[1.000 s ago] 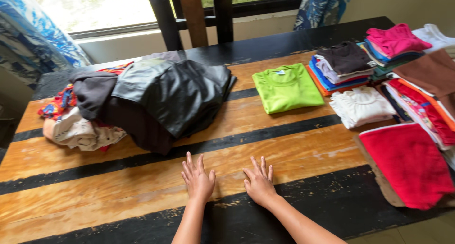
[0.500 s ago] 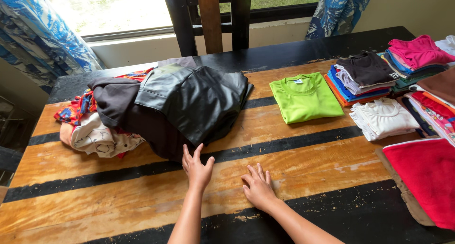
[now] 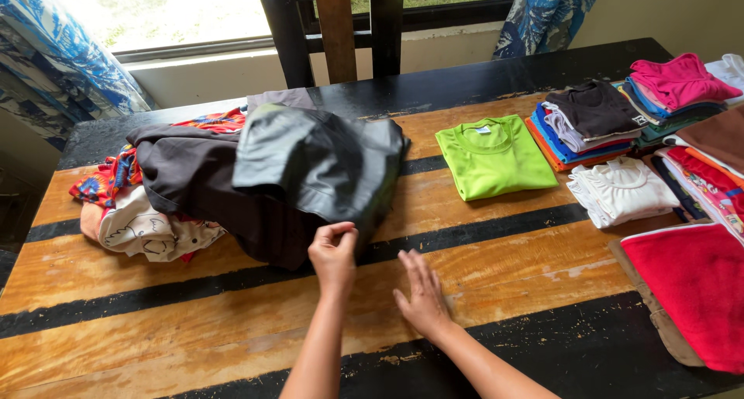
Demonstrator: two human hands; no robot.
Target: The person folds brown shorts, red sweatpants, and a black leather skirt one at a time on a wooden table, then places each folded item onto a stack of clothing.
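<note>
My left hand (image 3: 334, 252) grips the near edge of a shiny black leather-like garment (image 3: 322, 162) that lies on top of a heap of unfolded clothes (image 3: 155, 205) on the wooden table (image 3: 194, 321). The garment's near flap is lifted and blurred. Just to the right, my right hand (image 3: 422, 294) rests flat on the table, fingers apart, holding nothing. A folded lime-green shirt (image 3: 490, 155) lies further right, beyond my right hand.
Stacks of folded clothes (image 3: 593, 120) fill the table's right side, with a folded white top (image 3: 624, 191) and a red cloth (image 3: 694, 279) nearer the front. A dark wooden chair (image 3: 333, 27) stands behind the table by the window. Blue patterned curtains (image 3: 54, 50) hang at both sides.
My left hand moved forward from flat on the table and closed on the black garment's edge, lifting it. My right hand stayed flat on the table.
</note>
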